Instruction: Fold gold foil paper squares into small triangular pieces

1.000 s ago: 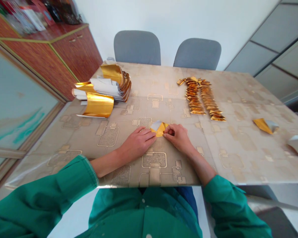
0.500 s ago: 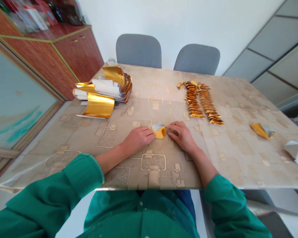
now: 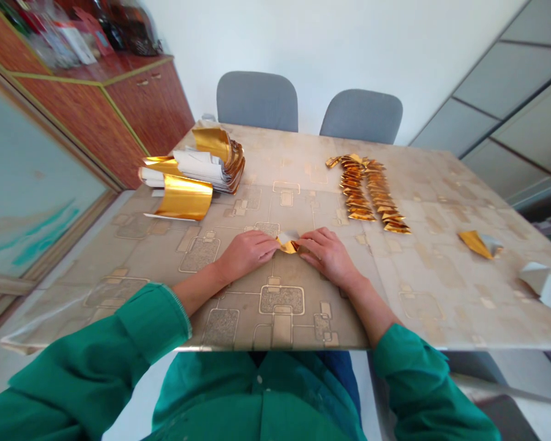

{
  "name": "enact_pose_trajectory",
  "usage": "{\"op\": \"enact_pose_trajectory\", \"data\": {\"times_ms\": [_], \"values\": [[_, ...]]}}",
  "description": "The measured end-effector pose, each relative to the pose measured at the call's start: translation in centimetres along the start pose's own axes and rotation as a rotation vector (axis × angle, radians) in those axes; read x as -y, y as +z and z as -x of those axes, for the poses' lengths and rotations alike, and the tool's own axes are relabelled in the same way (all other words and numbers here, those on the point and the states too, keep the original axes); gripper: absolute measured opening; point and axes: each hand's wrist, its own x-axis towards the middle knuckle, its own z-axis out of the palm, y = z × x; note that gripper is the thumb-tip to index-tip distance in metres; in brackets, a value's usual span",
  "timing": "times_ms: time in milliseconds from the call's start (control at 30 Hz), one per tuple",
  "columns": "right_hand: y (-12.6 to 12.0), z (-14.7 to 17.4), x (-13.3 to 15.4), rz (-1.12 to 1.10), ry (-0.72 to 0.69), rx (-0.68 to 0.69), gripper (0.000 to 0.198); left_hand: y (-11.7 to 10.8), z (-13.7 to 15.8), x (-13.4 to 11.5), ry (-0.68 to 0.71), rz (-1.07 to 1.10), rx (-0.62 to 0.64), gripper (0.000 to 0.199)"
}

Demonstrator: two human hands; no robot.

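Observation:
A small piece of gold foil paper (image 3: 288,246), partly folded with some pale backing showing, is held low over the table between my hands. My left hand (image 3: 250,252) pinches its left end, fingers closed. On the other end, the fingers of my right hand (image 3: 326,254) are closed too. Beyond and to the left lies a loose pile of gold paper sheets (image 3: 188,197), gold on one face and white on the other. Two rows of folded gold paper pieces (image 3: 359,195) stand packed together at the back right.
The patterned tablecloth (image 3: 282,300) covers the table. Toward the right edge lie a gold scrap (image 3: 475,244) and a pale paper piece (image 3: 546,285). Two grey chairs (image 3: 257,101) stand behind the table, and a wooden cabinet (image 3: 151,104) is at the far left.
The gold paper between my hands has become flatter and narrower. My right hand has moved slightly left, closing onto its right end. The view has shifted a little.

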Motion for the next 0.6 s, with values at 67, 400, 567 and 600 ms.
{"op": "enact_pose_trajectory", "data": {"times_ms": [67,400,567,600], "values": [[0.1,-0.1,0.4,0.048,0.013,-0.002,0.021,-0.1,-0.1,-0.3,-0.008,0.01,0.044,0.02],[0.1,-0.2,1.7,0.224,0.001,0.048,0.033,-0.8,-0.3,-1.7,-0.019,-0.086,0.138,0.021],[0.7,0.1,1.8,0.166,0.071,-0.034,0.025,-0.2,-0.1,-2.0,-0.059,-0.118,0.095,0.021],[0.8,0.2,1.9,0.139,0.096,-0.052,0.022,-0.2,-0.1,-2.1,-0.079,-0.09,0.089,0.02]]}}
